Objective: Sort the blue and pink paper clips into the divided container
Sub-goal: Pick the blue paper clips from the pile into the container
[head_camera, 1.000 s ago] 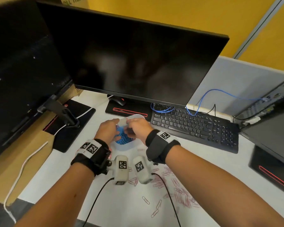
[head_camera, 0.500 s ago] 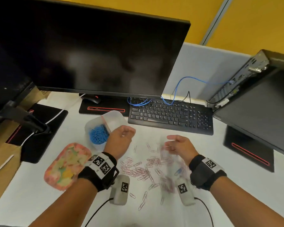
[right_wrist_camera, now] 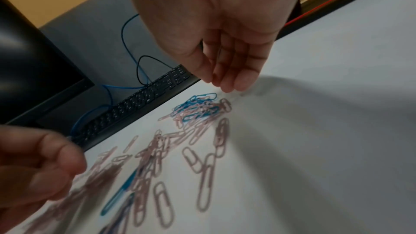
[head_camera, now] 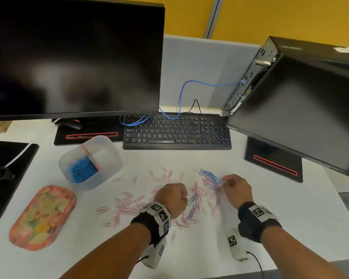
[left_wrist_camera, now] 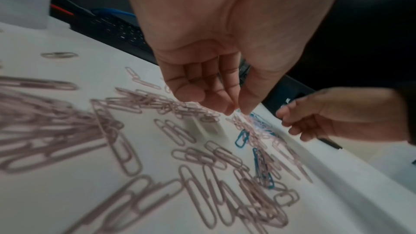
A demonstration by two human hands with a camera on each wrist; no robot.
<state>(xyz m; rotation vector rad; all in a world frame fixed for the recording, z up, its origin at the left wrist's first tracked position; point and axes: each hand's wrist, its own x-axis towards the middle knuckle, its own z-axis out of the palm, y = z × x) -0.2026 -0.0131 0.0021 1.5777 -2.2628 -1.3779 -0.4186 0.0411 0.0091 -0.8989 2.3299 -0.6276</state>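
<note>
A translucent divided container [head_camera: 109, 158] stands at the left; its left compartment holds blue clips [head_camera: 82, 171], its right one looks empty. Pink clips [head_camera: 129, 202] lie scattered over the white desk, with a tangle of blue clips [head_camera: 209, 176] [right_wrist_camera: 195, 108] among them. My left hand [head_camera: 171, 198] [left_wrist_camera: 236, 110] hovers just above the pink clips [left_wrist_camera: 180, 131], fingers curled, thumb tip against fingertips, nothing seen between them. A single blue clip [head_camera: 191, 199] [left_wrist_camera: 242, 138] lies beside it. My right hand [head_camera: 236, 188] [right_wrist_camera: 223, 84] hangs loosely beside the blue tangle, holding nothing.
A pink floral lid [head_camera: 42, 216] lies at the front left. A black keyboard [head_camera: 175, 131] and a monitor [head_camera: 73, 57] stand behind the clips, a black computer case [head_camera: 300, 109] at the right. The desk's front edge runs just below my wrists.
Both hands left the container, where they were together over the blue compartment, and moved right and down to the scattered clips. They now sit low over the pile.
</note>
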